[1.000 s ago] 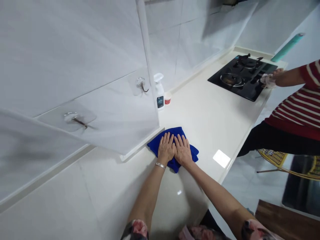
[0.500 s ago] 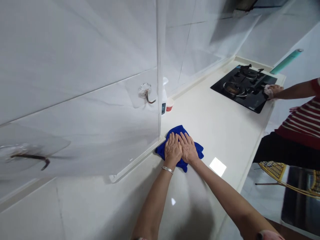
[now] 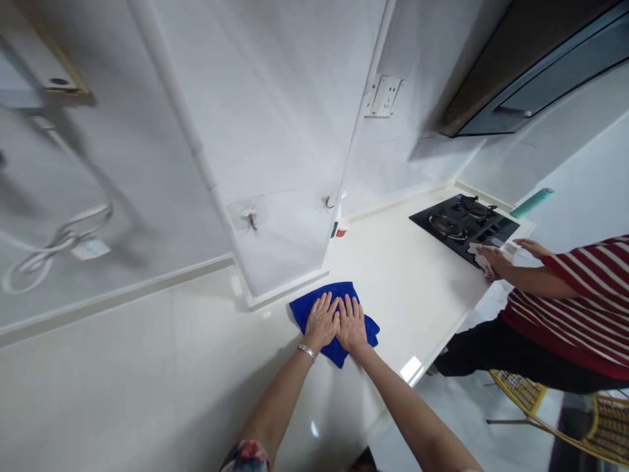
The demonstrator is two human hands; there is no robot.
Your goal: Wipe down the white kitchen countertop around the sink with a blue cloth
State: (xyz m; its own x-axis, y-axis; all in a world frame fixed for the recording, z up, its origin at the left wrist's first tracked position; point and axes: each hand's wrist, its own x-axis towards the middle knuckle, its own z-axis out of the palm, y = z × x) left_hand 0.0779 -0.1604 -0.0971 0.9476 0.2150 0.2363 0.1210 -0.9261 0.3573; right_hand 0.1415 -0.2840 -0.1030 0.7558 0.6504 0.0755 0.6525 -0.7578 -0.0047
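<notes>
A blue cloth [image 3: 341, 353] lies spread on the pale countertop [image 3: 393, 275], close to the foot of a tiled wall column. My left hand [image 3: 322, 321], with a silver bracelet at the wrist, rests flat on the cloth, fingers stretched forward. Beside it, touching at the thumb side, my right hand [image 3: 352, 324] also presses flat on the cloth with its fingers extended. Neither hand is wrapped round anything.
A black gas hob [image 3: 462, 226] is set in the counter's far end. At its edge another person [image 3: 590, 282] in a striped top holds a pale cloth. A bottle and a red-and-white cup [image 3: 341, 232] stand behind the column. Two hooks hang on it.
The view has shifted, showing more wall and the range hood. My hands and the blue cloth are still together. The other person has moved along the hob's front edge, with a second hand now showing.
</notes>
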